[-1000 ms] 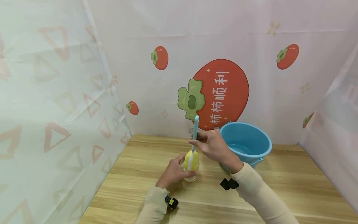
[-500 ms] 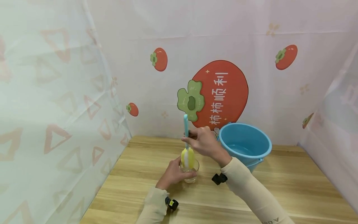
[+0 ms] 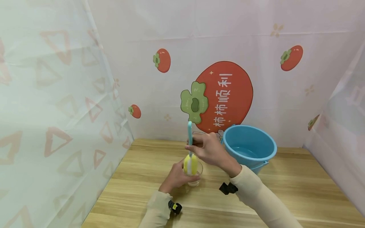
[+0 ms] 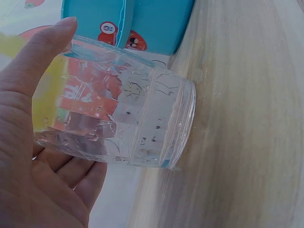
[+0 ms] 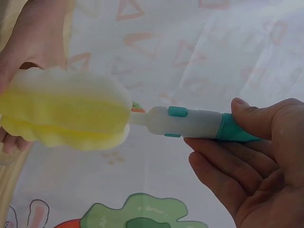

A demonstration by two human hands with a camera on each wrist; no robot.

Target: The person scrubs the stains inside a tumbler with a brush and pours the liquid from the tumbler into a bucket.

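My left hand (image 3: 178,175) holds a clear drinking glass (image 4: 142,109) round its side, close over the wooden table. Drops of water cling to the glass wall in the left wrist view. My right hand (image 3: 209,148) pinches the blue handle (image 3: 190,134) of a sponge bottle brush between thumb and fingers. Its yellow and white sponge head (image 5: 71,111) points down into the mouth of the glass, its lower part inside. A grey-white neck (image 5: 190,122) joins the sponge to the handle in the right wrist view.
A blue bucket (image 3: 272,155) stands to the right of my right hand, at the back of the wooden table (image 3: 137,171). Behind it hangs a white backdrop (image 3: 137,57) printed with red persimmons. Another printed sheet (image 3: 71,126) closes off the left side.
The brush has shifted left over the glass with my right hand, rising a little, then dropping lower into the glass. My left hand and the glass have stayed about in place.
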